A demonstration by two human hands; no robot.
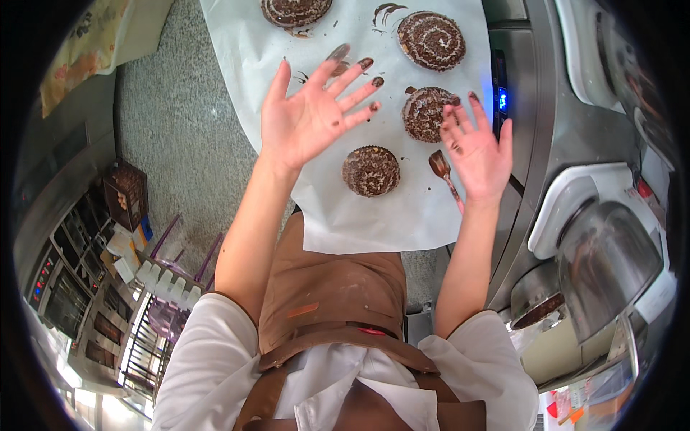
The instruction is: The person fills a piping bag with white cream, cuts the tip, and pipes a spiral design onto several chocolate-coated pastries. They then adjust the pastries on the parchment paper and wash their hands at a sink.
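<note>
Both palms face up toward the camera, fingers spread, with chocolate on the fingertips. My left hand (312, 113) is empty, held above the white parchment paper (377, 226). Over the paper's right side is my right hand (480, 151), also empty, its fingers overlapping a chocolate-coated round tart (423, 114) in the view. Nearer to me lies another such tart (371, 171) with a mottled top. Two more, a tart with a pale spiral (431, 41) and a similar one (296, 9), lie farther off. A chocolate-smeared spatula (441, 167) rests beside my right hand, its handle partly hidden.
Chocolate smears (387, 12) mark the paper. At the right are a steel counter with a lit blue display (503, 99), a clear curved cover (609, 264) and a metal bowl (531, 296). A brown crate (126, 195) stands low at the left, near ovens (67, 301).
</note>
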